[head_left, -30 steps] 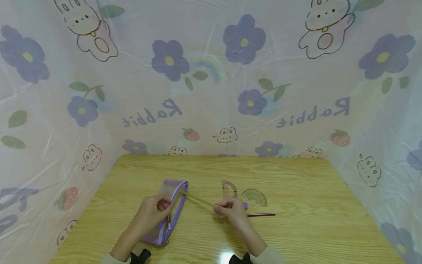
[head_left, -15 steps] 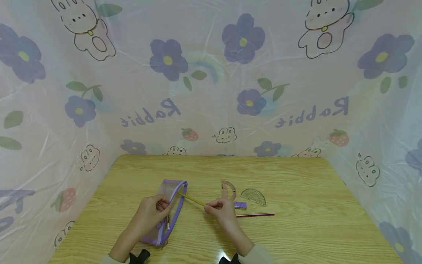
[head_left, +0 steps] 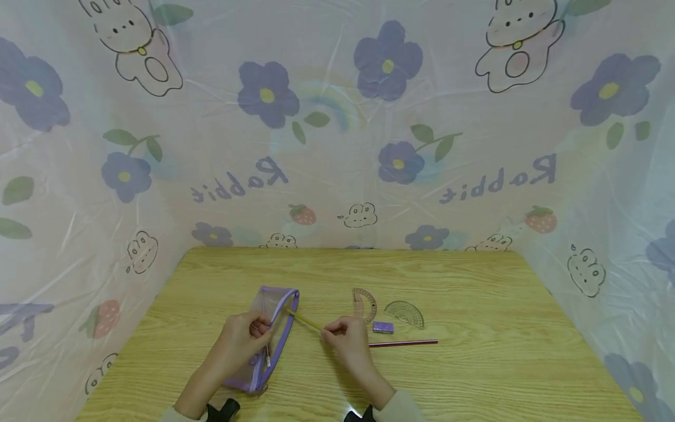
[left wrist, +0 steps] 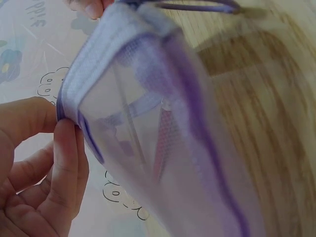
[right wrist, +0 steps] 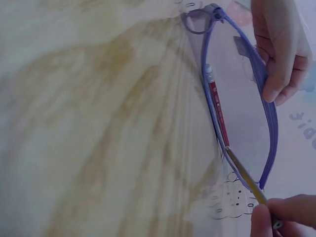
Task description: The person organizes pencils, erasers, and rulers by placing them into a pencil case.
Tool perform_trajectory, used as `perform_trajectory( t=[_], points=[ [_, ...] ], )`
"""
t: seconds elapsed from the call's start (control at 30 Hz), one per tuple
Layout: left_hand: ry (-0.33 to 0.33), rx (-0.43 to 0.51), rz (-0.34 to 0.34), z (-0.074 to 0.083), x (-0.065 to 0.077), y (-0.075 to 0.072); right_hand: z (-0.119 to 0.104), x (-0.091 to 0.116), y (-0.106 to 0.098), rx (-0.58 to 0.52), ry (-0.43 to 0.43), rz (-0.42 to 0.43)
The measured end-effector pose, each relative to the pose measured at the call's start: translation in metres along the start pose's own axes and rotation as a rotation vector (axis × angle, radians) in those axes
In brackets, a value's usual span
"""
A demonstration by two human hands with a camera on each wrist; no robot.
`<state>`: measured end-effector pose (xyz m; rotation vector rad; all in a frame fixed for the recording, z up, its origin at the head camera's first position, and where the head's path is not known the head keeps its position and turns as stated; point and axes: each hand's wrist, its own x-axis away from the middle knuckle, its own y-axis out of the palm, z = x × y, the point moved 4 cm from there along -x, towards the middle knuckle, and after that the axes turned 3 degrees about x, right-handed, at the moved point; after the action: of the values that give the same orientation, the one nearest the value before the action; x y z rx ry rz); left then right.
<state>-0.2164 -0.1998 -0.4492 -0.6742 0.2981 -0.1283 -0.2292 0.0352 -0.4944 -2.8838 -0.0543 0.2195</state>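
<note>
A see-through mesh pencil case [head_left: 266, 299] with purple edging lies unzipped at the left of the table. My left hand [head_left: 239, 340] pinches one edge of its opening between thumb and fingers, as the left wrist view shows up close. My right hand [head_left: 349, 346] pinches a yellow pencil [head_left: 307, 321] by one end; its other end reaches into the case's opening. Inside the case rests a red pencil [right wrist: 218, 111] with a white eraser tip. Part of the yellow pencil is hidden by the right fingers.
To the right of the right hand lie a purple eraser [head_left: 383, 327], a dark red pencil [head_left: 406, 343], a pinkish protractor [head_left: 365, 305] and a clear protractor [head_left: 405, 314]. A patterned curtain [head_left: 327, 176] encloses the wooden table [head_left: 474, 375] at the back and sides.
My right hand has moved left with the yellow pencil, bringing it further into the case. The purple eraser and more of the dark red pencil are now uncovered. The left hand holds its place.
</note>
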Motion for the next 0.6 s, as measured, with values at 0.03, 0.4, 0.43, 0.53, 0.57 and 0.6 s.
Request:
perform_trajectory(
  t=[0.03,0.4,0.43,0.53,0.57,0.6],
  points=[
    [0.000,0.001,0.000,0.000,0.000,0.000,-0.001,0.000,0.001,0.036,-0.013,0.001],
    [-0.012,0.005,0.001,0.001,0.001,-0.001,-0.013,0.007,0.008,0.154,-0.077,-0.107],
    [-0.012,0.005,0.001,0.002,0.001,-0.001,-0.014,0.007,0.008,0.158,-0.076,-0.112],
    [-0.007,0.003,0.000,0.003,0.002,-0.001,-0.015,0.008,0.010,0.165,-0.073,-0.122],
    [-0.006,0.003,0.000,0.003,0.002,-0.002,-0.016,0.008,0.010,0.166,-0.074,-0.125],
    [-0.005,-0.001,0.001,0.003,0.002,-0.001,-0.016,0.008,0.011,0.168,-0.076,-0.127]
  ],
)
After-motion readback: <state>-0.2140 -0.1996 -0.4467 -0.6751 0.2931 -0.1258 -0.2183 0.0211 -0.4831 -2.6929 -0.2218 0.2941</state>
